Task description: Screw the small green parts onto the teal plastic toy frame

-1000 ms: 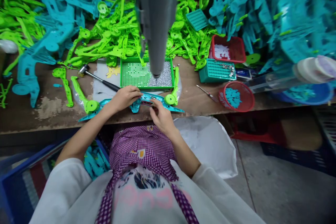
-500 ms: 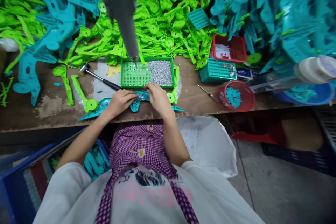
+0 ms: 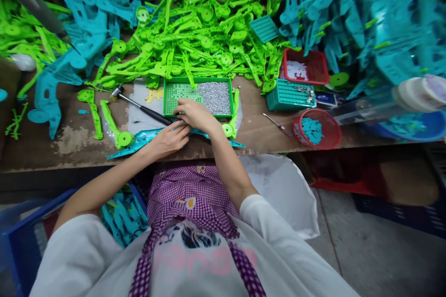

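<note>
Two hands meet at the bench edge: the left hand [image 3: 169, 138] presses flat on a teal part [image 3: 139, 140], the right hand [image 3: 194, 112] reaches curled to the green tray [image 3: 198, 97]; whether it pinches anything I cannot tell. A nudge could spill the tray's tiny screws [image 3: 216, 97]. The worn wooden bench [image 3: 69, 134] is heaped with green and teal parts.

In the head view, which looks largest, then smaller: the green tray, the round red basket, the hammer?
1. Green tray, largest.
2. Hammer and round red basket: too alike to rank; the hammer is longer but thin.
</note>
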`<act>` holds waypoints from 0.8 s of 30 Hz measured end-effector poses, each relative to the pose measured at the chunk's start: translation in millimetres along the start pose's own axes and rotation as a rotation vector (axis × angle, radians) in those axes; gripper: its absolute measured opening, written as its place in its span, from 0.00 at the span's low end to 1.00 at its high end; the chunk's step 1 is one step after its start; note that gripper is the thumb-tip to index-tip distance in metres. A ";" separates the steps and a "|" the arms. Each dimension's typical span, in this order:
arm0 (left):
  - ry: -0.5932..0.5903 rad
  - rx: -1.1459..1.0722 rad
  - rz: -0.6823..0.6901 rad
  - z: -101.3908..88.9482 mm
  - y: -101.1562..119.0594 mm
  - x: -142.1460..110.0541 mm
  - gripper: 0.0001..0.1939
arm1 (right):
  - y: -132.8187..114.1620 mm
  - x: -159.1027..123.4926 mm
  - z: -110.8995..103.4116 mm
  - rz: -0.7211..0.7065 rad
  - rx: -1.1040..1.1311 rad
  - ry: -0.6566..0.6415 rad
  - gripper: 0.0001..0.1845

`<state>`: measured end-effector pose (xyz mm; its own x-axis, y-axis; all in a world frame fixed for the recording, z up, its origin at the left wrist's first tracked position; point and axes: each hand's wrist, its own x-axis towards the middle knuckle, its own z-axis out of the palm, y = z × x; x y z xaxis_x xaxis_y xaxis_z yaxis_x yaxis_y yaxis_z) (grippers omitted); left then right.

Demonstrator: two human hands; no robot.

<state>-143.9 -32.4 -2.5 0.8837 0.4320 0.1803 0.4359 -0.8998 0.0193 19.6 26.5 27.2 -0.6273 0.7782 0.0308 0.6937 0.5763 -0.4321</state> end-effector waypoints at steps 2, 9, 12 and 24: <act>-0.056 -0.017 -0.027 -3.6 -1.2 5.7 0.15 | 5.6 2.2 -1.9 -0.018 0.047 -0.021 0.13; -0.220 -0.219 -0.273 -17.9 -13.6 21.8 0.12 | 14.0 -56.9 5.6 0.052 0.403 0.373 0.13; -0.262 -0.454 -0.485 -22.5 -30.9 30.7 0.09 | 1.0 -84.5 36.6 0.158 0.414 0.532 0.12; -0.486 -0.446 -0.572 -30.8 -43.8 61.8 0.04 | -56.6 -78.7 81.1 0.072 -0.026 0.375 0.17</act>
<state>-113.6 31.8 38.0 0.5691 0.7113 -0.4125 0.8171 -0.4332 0.3804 1.0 -87.6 -23.9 -0.4072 0.8512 0.3312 0.7429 0.5196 -0.4221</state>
